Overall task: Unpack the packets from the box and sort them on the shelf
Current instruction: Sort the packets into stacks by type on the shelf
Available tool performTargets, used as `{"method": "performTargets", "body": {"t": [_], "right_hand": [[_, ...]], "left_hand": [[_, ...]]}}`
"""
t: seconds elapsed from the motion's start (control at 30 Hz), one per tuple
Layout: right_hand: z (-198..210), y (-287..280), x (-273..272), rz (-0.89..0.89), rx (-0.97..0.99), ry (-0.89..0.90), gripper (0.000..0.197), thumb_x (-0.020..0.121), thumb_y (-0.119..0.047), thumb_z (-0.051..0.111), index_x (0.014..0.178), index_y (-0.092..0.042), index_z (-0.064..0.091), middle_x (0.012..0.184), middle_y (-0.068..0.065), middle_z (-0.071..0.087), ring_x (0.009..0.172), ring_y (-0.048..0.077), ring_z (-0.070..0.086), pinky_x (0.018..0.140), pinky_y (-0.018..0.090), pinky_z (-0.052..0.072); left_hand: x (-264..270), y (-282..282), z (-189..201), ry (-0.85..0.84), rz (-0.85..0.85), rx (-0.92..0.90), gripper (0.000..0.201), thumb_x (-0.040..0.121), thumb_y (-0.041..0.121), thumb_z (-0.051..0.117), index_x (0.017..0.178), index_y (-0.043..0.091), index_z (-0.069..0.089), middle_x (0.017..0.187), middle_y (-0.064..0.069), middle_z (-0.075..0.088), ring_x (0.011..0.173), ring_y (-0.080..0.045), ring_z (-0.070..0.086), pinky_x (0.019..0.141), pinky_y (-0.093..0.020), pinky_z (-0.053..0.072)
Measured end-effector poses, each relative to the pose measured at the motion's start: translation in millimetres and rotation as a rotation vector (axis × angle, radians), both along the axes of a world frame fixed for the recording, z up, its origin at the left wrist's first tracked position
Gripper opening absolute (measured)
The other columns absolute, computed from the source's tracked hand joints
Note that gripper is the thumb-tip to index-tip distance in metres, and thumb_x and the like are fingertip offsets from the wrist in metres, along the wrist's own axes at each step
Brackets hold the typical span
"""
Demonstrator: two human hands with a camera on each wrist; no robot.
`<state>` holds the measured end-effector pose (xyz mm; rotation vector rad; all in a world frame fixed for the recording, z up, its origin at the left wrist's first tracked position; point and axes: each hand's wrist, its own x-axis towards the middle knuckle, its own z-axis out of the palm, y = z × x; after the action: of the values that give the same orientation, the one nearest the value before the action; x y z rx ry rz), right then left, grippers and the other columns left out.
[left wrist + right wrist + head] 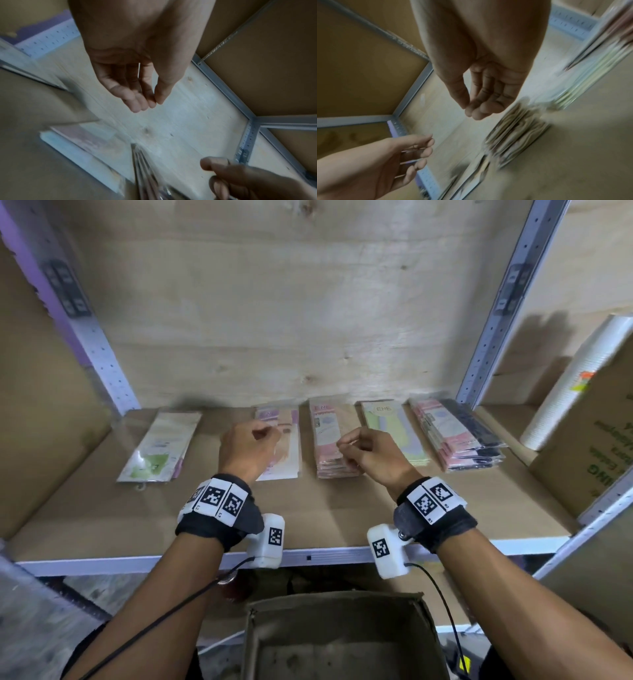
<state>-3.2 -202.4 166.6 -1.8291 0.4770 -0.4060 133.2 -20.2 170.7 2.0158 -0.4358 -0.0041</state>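
Several piles of flat packets lie in a row on the brown shelf board [325, 518]: a green-white packet [161, 446] at the left, a purple-pink pile [291, 446], a pink pile [330, 436], a pale green pile [394, 426] and a pink-and-dark pile [455, 433]. My left hand [263, 436] [145, 100] hovers over the purple-pink pile, fingers loosely curled, holding nothing. My right hand [352, 450] [477, 108] hovers over the pink pile, also loose and empty. The open cardboard box [335, 599] sits below the shelf; its visible floor holds no packets.
A sleeve of white paper cups [575, 378] leans against a cardboard carton with green print [596, 446] on the right. Perforated metal uprights [507, 302] [92, 337] flank the bay. The shelf's metal front edge [308, 556] runs under my wrists. A plywood back wall [291, 302] closes the bay.
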Motion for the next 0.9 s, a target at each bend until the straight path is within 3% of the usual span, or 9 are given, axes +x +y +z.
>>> {"method": "performTargets", "body": {"t": [0.13, 0.3, 0.37, 0.47, 0.57, 0.67, 0.73, 0.8, 0.9], "right_hand": [[7.0, 31.9, 17.8, 0.122, 0.084, 0.024, 0.007, 0.095, -0.002, 0.06, 0.1, 0.0, 0.063, 0.068, 0.014, 0.063, 0.051, 0.019, 0.058, 0.05, 0.028, 0.049], [22.5, 82.4, 71.0, 0.234, 0.068, 0.029, 0.012, 0.097, -0.001, 0.057, 0.105, 0.006, 0.061, 0.072, 0.017, 0.063, 0.058, 0.026, 0.06, 0.053, 0.029, 0.054], [23.7, 103.4, 100.6, 0.246, 0.043, 0.065, 0.012, 0.096, 0.001, 0.055, 0.105, 0.007, 0.06, 0.073, 0.016, 0.063, 0.059, 0.028, 0.059, 0.058, 0.034, 0.055], [18.0, 134.4, 146.7, 0.263, 0.009, 0.157, 0.007, 0.094, 0.004, 0.053, 0.098, 0.0, 0.058, 0.071, 0.014, 0.06, 0.054, 0.023, 0.057, 0.059, 0.034, 0.056], [9.4, 165.9, 188.2, 0.316, 0.031, 0.264, 0.023, 0.093, 0.007, 0.047, 0.081, -0.013, 0.048, 0.067, 0.015, 0.048, 0.048, 0.022, 0.047, 0.05, 0.028, 0.049], [-0.3, 192.4, 228.2, 0.331, -0.115, 0.346, 0.024, 0.091, -0.007, 0.058, 0.069, -0.011, 0.05, 0.082, 0.018, 0.059, 0.074, 0.033, 0.063, 0.073, 0.041, 0.057], [-6.2, 204.6, 247.1, 0.326, -0.252, 0.405, 0.018, 0.087, -0.023, 0.068, 0.09, -0.006, 0.064, 0.102, 0.016, 0.067, 0.097, 0.034, 0.067, 0.09, 0.044, 0.057], [-10.9, 213.3, 261.5, 0.312, -0.24, 0.432, 0.045, 0.083, -0.03, 0.073, 0.118, -0.003, 0.063, 0.121, 0.017, 0.064, 0.112, 0.035, 0.063, 0.091, 0.038, 0.054], [-15.2, 223.8, 274.3, 0.274, -0.279, 0.421, 0.067, 0.078, -0.033, 0.08, 0.133, -0.005, 0.054, 0.137, 0.017, 0.054, 0.125, 0.034, 0.054, 0.087, 0.036, 0.044]], "left_hand": [[25.0, 52.2, 8.5, 0.011, 0.113, 0.003, 0.024, 0.084, 0.045, 0.064, 0.073, 0.025, 0.073, 0.068, 0.013, 0.072, 0.075, -0.01, 0.07, 0.061, -0.019, 0.044], [69.0, 125.1, 7.5, 0.07, 0.228, -0.04, 0.026, 0.086, 0.033, 0.067, 0.066, 0.017, 0.066, 0.071, -0.009, 0.073, 0.064, -0.03, 0.068, 0.071, -0.048, 0.062], [82.9, 153.8, 6.3, 0.072, 0.284, 0.001, 0.028, 0.086, 0.033, 0.066, 0.064, 0.017, 0.065, 0.074, -0.007, 0.075, 0.064, -0.026, 0.069, 0.065, -0.04, 0.061], [95.8, 186.1, 4.5, 0.074, 0.352, 0.017, 0.029, 0.088, 0.036, 0.064, 0.066, 0.018, 0.064, 0.089, -0.01, 0.076, 0.078, -0.025, 0.069, 0.074, -0.032, 0.053], [98.2, 200.8, 4.5, 0.098, 0.383, 0.005, 0.026, 0.09, 0.037, 0.062, 0.069, 0.022, 0.06, 0.094, -0.006, 0.076, 0.094, -0.026, 0.07, 0.081, -0.03, 0.047], [101.5, 205.7, 3.4, 0.089, 0.388, 0.004, 0.027, 0.09, 0.034, 0.063, 0.066, 0.023, 0.058, 0.085, -0.003, 0.072, 0.094, -0.026, 0.069, 0.082, -0.029, 0.045], [105.6, 206.9, 2.9, 0.085, 0.391, 0.004, 0.027, 0.088, 0.034, 0.064, 0.064, 0.022, 0.061, 0.076, 0.0, 0.069, 0.09, -0.026, 0.07, 0.08, -0.029, 0.047], [109.8, 207.2, 2.8, 0.094, 0.395, 0.007, 0.026, 0.087, 0.035, 0.064, 0.065, 0.021, 0.063, 0.073, 0.001, 0.07, 0.085, -0.024, 0.07, 0.076, -0.029, 0.048], [115.2, 207.3, 7.4, 0.113, 0.416, -0.013, 0.026, 0.085, 0.037, 0.064, 0.064, 0.022, 0.064, 0.072, 0.002, 0.071, 0.082, -0.023, 0.07, 0.078, -0.03, 0.052]]}}
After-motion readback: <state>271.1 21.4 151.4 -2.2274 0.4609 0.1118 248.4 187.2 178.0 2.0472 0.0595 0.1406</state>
